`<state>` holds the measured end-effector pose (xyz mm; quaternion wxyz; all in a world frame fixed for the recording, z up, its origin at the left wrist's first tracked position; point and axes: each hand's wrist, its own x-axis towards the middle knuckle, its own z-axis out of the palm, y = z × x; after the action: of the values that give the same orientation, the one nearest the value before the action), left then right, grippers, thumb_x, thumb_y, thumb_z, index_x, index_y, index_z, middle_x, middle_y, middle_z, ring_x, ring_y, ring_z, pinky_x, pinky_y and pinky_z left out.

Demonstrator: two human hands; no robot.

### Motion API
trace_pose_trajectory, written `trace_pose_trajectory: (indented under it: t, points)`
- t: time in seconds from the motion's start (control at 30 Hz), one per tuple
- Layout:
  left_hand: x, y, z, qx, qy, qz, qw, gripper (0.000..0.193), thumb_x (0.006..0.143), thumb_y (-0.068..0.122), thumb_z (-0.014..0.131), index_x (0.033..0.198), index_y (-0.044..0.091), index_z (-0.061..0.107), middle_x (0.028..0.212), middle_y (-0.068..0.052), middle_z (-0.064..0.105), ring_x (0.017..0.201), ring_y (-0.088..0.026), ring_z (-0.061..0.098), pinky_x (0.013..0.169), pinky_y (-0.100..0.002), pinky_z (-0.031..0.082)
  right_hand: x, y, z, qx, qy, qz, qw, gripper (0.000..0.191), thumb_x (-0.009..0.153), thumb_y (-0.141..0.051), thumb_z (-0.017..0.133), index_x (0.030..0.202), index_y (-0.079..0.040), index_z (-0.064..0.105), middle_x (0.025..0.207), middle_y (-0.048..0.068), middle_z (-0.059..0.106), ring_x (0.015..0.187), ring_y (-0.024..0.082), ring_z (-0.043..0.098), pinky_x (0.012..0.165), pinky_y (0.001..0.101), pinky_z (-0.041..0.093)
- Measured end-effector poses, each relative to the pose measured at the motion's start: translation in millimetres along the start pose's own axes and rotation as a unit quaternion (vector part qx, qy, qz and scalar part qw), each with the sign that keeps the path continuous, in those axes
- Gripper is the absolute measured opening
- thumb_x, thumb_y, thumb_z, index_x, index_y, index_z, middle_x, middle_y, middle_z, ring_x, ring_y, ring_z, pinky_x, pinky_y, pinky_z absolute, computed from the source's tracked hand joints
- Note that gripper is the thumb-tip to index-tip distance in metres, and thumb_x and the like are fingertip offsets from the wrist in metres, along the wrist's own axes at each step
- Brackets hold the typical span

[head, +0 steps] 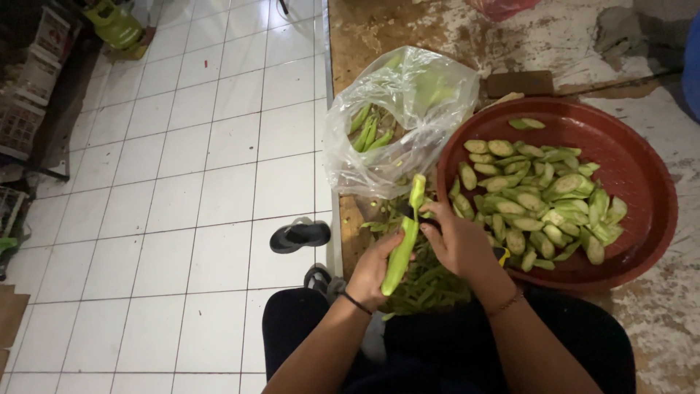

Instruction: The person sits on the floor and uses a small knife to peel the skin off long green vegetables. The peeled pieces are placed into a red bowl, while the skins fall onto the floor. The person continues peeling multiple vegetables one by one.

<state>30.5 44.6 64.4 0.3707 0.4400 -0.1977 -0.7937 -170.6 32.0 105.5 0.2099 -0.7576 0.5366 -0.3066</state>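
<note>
You're sitting at the edge of a white tiled floor (182,182) that takes up the whole left side, with a worn, patchy brown surface (408,29) running along the right. On that surface sits a big round red tray (642,175), and inside it there's a heap of pale green slices (539,204) piled toward its left half. Just left of the tray is a crumpled clear plastic bag (408,109), mouth open, with a few whole green pods (372,131) showing inside. Below the bag, right in front of your lap, there's a pile of green peelings (430,281). A pair of dark sandals (300,235) lies on the tiles beside your knee.

Now the small stuff: your left hand (375,273) has its fingers wrapped around the lower half of a long green gourd (405,244), which stands nearly upright between bag and tray. Your right hand (459,241) is curled closed against the gourd's upper part, gripping a small tool with a dark tip (408,212); can't tell exactly what kind.
</note>
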Motion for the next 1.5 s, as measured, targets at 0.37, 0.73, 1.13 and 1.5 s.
trace_pose_trajectory:
  t: [0.37,0.73,1.13,1.5]
  points:
    - [-6,1,2,-0.023,0.055,-0.021,0.998,0.040,0.098,0.040,0.062,0.130,0.017,0.065,0.080,-0.002,0.068,0.061,-0.013,0.061,0.049,-0.026,0.047,-1,-4,0,0.066,-0.032,0.015,0.997,0.043,0.101,-0.024,0.055,0.143,-0.017,0.055,0.078,0.015,0.069,0.060,0.032,0.063,0.056,0.0429,0.048]
    - [-1,22,9,-0.115,0.072,0.115,0.984,0.046,0.101,0.027,0.058,0.141,0.004,0.059,0.114,-0.006,0.070,0.098,-0.016,0.068,0.081,-0.030,0.056,-2,14,26,0.262,-0.047,0.038,0.963,0.044,0.109,-0.018,0.046,0.152,-0.008,0.046,0.083,0.008,0.066,0.071,0.017,0.062,0.069,0.0316,0.053]
    - [7,-9,18,-0.027,0.045,0.162,0.985,0.050,0.102,0.016,0.058,0.148,-0.003,0.054,0.125,-0.010,0.069,0.105,-0.014,0.066,0.089,-0.026,0.051,3,3,34,0.335,0.086,0.069,0.936,0.035,0.088,-0.015,0.074,0.118,-0.001,0.062,0.105,0.008,0.071,0.098,0.015,0.066,0.081,0.0323,0.053]
    - [2,3,7,-0.041,0.069,0.126,0.989,0.041,0.102,0.031,0.060,0.132,0.004,0.066,0.095,-0.007,0.069,0.074,-0.014,0.063,0.060,-0.026,0.050,6,3,12,0.225,-0.038,0.146,0.962,0.029,0.102,-0.028,0.060,0.093,-0.001,0.066,0.075,0.011,0.066,0.066,0.024,0.063,0.064,0.0387,0.050]
